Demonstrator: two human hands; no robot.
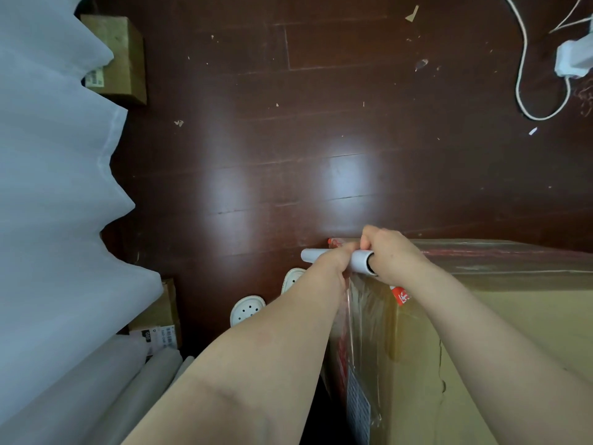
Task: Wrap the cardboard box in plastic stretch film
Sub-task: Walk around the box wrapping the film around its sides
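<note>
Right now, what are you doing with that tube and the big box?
A person is wrapping the box in clear stretch film. Both hands hold the film roll at the box's far left corner: the left hand grips its middle, and the right hand has a finger in the tube's end. Film hangs from the roll down the box's left side, and shiny film already covers the top. Two white shoes stand on the dark wooden floor beside it.

White characters show on the red tape [402,296] at the box [513,332] corner, too cut off to read. Labels on the small cartons at nine and seven o'clock are blurred.
</note>
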